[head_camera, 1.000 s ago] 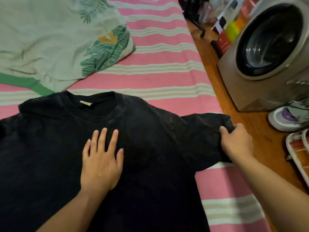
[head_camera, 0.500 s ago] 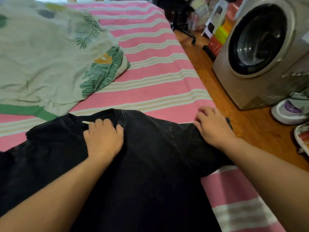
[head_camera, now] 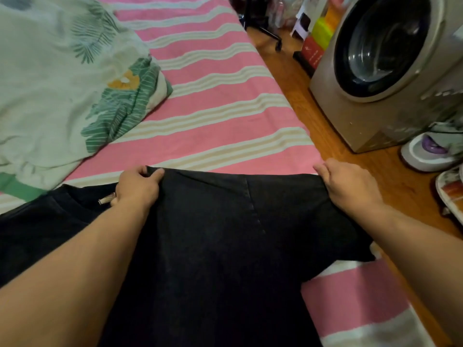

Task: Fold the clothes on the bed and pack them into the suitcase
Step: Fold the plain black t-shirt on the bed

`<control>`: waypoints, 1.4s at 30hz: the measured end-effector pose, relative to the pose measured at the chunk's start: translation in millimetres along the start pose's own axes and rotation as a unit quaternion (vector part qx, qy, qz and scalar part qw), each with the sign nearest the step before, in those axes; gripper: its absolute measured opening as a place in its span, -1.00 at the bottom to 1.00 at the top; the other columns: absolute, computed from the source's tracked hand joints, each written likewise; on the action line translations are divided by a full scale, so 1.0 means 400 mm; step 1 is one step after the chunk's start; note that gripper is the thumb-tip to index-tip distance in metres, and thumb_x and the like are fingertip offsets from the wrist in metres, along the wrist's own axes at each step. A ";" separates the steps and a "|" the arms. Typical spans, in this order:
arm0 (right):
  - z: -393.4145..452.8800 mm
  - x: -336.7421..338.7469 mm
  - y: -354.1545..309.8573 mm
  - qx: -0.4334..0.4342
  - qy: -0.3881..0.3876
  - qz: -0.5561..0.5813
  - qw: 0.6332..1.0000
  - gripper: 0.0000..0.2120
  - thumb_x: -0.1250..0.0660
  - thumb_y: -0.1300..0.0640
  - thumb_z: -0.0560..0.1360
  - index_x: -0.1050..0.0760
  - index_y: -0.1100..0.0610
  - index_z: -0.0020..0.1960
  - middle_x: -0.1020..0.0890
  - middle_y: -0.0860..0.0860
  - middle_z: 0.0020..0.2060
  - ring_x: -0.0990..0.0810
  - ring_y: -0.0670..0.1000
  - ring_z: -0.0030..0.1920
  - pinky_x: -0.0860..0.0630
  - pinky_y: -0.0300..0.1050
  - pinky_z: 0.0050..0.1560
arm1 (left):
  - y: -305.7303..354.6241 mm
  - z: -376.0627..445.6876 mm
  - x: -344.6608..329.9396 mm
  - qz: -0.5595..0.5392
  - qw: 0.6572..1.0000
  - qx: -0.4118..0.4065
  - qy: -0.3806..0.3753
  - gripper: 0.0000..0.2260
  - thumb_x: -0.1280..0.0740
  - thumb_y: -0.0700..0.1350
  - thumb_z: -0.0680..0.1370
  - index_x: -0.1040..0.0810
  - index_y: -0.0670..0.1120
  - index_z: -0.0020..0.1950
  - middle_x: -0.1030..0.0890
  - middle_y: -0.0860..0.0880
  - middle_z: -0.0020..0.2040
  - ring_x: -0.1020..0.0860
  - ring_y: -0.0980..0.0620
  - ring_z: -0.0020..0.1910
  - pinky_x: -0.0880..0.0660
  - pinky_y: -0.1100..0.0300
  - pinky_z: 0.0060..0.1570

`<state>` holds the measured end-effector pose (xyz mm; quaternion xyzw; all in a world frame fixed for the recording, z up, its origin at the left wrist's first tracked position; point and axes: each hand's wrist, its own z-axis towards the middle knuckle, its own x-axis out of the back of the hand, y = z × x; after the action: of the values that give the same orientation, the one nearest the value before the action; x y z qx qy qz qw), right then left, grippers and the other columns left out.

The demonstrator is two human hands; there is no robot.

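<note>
A black shirt [head_camera: 213, 246] lies spread on the near part of the bed [head_camera: 220, 103], its far edge held taut between both hands. The left hand [head_camera: 136, 187] pinches the shoulder fabric just right of the collar, thumb and fingers curled round the cloth. The right hand [head_camera: 350, 185] grips the sleeve's far edge at the bed's right side, fingers curled into the cloth. A small pale label [head_camera: 106, 198] shows inside the collar, touching the left hand; its writing is too small to read. A pale leaf-print garment [head_camera: 62, 83] lies far left on the bed, apart from the shirt. A washer [head_camera: 390, 71] stands on the floor to the right.
</note>
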<state>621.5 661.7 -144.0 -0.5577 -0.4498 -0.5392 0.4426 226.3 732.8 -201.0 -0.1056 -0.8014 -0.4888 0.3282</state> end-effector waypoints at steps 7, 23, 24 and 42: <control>0.002 -0.016 0.011 -0.029 0.019 0.025 0.999 -0.54 0.02 -0.23 0.67 -0.43 0.06 -0.12 -0.64 0.19 -0.04 -0.60 0.29 -0.03 -0.31 0.02 -0.19 | 0.059 -0.229 0.001 0.188 0.955 -0.204 0.100 -0.60 -0.26 0.06 0.63 -0.38 -0.13 0.38 -0.43 -0.24 0.36 -0.34 -0.29 0.39 -0.19 -0.25 0.38; -0.287 -0.034 -0.370 0.246 0.049 0.105 0.962 -0.56 -0.17 0.09 0.66 -0.36 0.22 0.50 -0.36 0.22 0.49 -0.27 0.28 0.51 -0.19 0.19 0.54 | -0.086 -0.302 0.105 0.276 0.904 -0.317 -0.073 -0.53 -0.09 0.13 0.69 -0.24 0.08 0.60 -0.30 -0.01 0.56 -0.22 -0.03 0.56 -0.16 -0.12 0.51; -0.298 -0.058 -0.408 0.255 -0.002 0.098 0.962 -0.49 -0.11 0.03 0.69 -0.22 0.18 0.59 -0.23 0.18 0.57 -0.13 0.24 0.59 -0.07 0.15 0.59 | -0.108 -0.279 0.148 0.287 0.902 -0.321 -0.028 -0.56 -0.13 0.06 0.69 -0.32 0.01 0.56 -0.41 -0.04 0.48 -0.33 -0.07 0.49 -0.25 -0.14 0.45; -0.268 -0.136 -0.435 0.177 -0.126 -0.030 0.976 -0.32 0.26 -0.36 0.59 0.35 -0.12 0.61 0.31 0.07 0.60 0.37 0.13 0.59 0.28 0.17 0.58 | -0.303 -0.175 0.399 0.362 0.905 -0.209 0.077 -0.50 -0.19 0.11 0.68 -0.24 -0.03 0.58 -0.20 -0.23 0.56 -0.16 -0.28 0.54 -0.07 -0.23 0.50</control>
<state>428.8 590.8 -194.2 -0.5200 -0.6067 -0.3895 0.4580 74.7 588.3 -165.7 -0.4172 -0.5596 -0.4992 0.5134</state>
